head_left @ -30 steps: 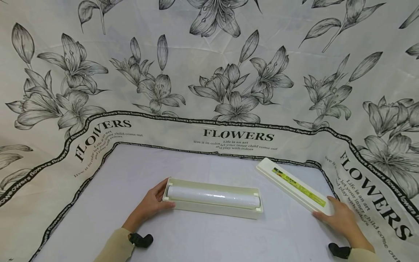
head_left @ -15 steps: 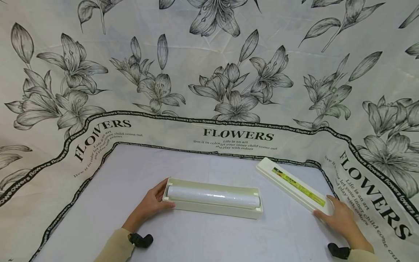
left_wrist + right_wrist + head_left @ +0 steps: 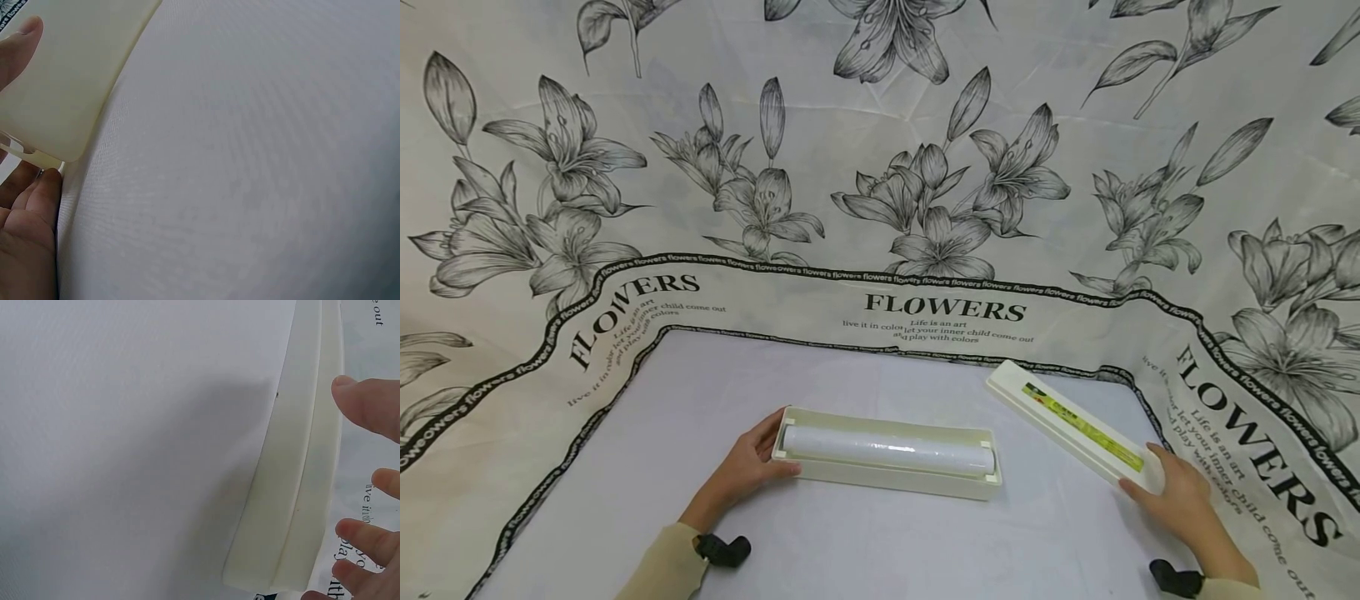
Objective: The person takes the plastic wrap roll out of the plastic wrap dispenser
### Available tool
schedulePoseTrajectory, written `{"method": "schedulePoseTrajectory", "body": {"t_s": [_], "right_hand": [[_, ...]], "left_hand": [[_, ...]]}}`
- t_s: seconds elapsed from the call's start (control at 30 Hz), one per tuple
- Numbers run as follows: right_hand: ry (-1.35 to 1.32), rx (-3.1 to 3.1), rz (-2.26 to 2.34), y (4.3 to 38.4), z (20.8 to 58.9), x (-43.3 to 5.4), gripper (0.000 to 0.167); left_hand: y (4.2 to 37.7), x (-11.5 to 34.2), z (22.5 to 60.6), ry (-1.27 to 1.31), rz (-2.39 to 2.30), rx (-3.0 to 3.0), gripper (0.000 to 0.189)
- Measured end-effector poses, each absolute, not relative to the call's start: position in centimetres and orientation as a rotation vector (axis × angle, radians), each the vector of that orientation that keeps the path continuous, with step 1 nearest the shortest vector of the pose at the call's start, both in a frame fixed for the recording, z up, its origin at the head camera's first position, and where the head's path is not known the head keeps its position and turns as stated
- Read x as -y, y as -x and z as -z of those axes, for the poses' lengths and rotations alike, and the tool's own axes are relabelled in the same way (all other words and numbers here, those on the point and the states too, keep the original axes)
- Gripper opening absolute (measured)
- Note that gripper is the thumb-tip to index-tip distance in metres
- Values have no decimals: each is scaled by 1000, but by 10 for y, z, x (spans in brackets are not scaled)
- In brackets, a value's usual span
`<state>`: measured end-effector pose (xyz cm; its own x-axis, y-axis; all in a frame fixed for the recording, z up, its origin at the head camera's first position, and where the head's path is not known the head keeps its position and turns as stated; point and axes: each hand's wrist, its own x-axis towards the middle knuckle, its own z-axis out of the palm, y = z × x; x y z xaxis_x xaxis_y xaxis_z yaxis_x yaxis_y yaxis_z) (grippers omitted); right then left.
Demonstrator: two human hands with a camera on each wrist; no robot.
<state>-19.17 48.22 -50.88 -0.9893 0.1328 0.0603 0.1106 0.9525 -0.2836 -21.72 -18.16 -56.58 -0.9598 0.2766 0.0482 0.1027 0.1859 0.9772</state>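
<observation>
A long cream box (image 3: 895, 482) lies open near the middle of the white table in the head view. Inside it is a shiny white roll of cling film (image 3: 887, 450). My left hand (image 3: 752, 462) grips the box's left end, thumb along the front wall and fingers round behind. The left wrist view shows the thumb (image 3: 22, 50) against the cream wall of the box. To the right, a long white lid (image 3: 1015, 383) with a yellow-green label lies slanted on the table. My right hand (image 3: 1183, 496) holds its near end between thumb and fingers.
White cloth covers the table (image 3: 850, 550). Behind and at both sides hangs a flower-printed curtain (image 3: 925, 208) with a black lettered border. The lid's far end reaches the curtain's lower edge. A black wrist strap (image 3: 722, 550) sits at the left sleeve.
</observation>
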Motion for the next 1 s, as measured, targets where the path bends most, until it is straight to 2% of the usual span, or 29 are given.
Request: {"method": "schedulePoseTrajectory", "body": {"t_s": [0.37,1.0], "right_hand": [[-21,2854,-423,186,495,-453,83],[-140,2845,-600,182,458,-399,86]], "left_hand": [[218,181,567,-362,-1889,-2300,104],[218,182,568,-378,-1910,-2279,103]]}}
